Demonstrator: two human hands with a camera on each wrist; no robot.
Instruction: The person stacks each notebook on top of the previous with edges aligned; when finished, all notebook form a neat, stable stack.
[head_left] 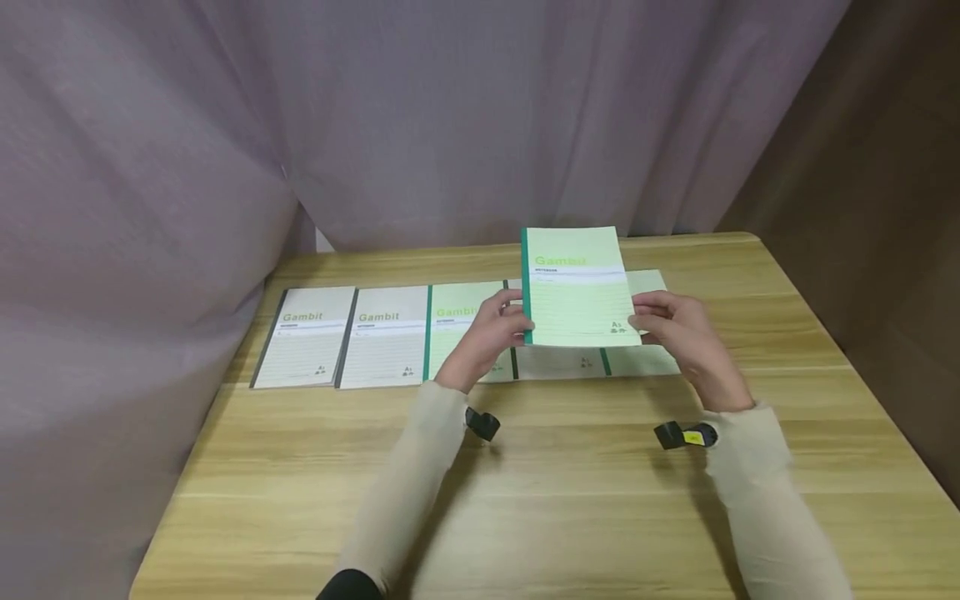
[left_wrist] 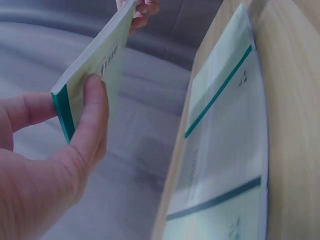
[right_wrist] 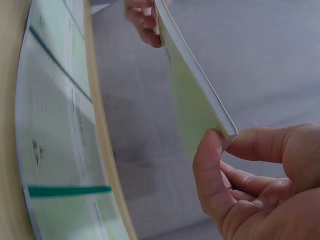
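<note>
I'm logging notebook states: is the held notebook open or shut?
Shut: the held notebook shows its front cover flat, and the right wrist view shows its page edges together.

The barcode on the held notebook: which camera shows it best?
The left wrist: it sees the notebook from behind, so the barcode shows, though slanted. The head view shows only the front cover, no barcode. The right wrist view shows faint marks, too unclear to identify.
</note>
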